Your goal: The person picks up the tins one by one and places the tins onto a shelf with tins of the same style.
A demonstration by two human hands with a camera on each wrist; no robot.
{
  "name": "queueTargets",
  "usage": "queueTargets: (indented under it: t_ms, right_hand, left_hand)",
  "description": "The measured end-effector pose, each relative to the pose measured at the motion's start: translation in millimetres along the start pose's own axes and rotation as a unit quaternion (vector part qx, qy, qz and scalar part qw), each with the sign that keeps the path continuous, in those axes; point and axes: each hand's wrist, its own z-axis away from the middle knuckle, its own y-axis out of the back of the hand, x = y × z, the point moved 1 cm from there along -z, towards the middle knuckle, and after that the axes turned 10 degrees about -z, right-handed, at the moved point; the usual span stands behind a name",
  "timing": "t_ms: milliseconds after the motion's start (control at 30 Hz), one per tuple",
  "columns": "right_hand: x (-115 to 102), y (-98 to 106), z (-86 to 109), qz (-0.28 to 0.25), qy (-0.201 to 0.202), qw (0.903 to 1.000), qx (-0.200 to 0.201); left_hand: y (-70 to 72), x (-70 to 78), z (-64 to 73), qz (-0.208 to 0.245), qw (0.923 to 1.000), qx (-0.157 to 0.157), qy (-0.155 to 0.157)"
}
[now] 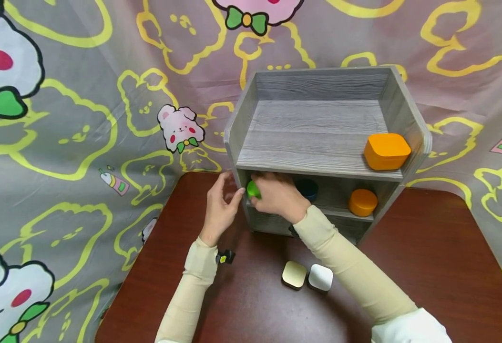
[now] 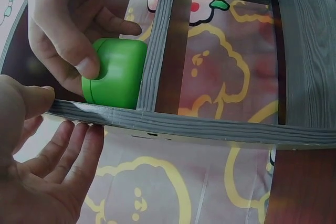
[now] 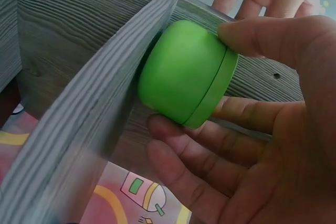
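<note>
My right hand [image 1: 274, 193] reaches into the lower level of a grey wooden shelf unit [image 1: 315, 133]. Its thumb and fingers hold a small green lidded jar [image 3: 184, 74] by the lid side. The jar lies against the edge of the shelf board [image 3: 94, 98], close to the left side panel. At that panel's front edge is my left hand [image 1: 220, 205], thumb on the edge and fingers along the outer face, gripping it, as the left wrist view [image 2: 58, 177] shows.
An orange squarish container [image 1: 387, 151] sits on the upper shelf at right. Below stand a dark blue round container [image 1: 307, 189] and an orange round one [image 1: 363, 202]. A cream block [image 1: 294, 275] and a white block [image 1: 321, 277] lie on the brown table [image 1: 251, 309].
</note>
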Motion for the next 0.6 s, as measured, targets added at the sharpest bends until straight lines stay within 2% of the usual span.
queueTargets:
  t_ms: [167,600]
  right_hand:
    - [1.3,-2.1,-0.8,0.000,-0.006,0.9999,-0.010]
    - [1.0,-2.0,1.6,0.008,-0.001,1.0000,-0.003]
  left_hand:
    - [-0.3,-1.2,0.3,0.000,1.0000,0.000,0.001]
    - [0.1,-1.7,0.6,-0.001,1.0000,-0.005,0.002]
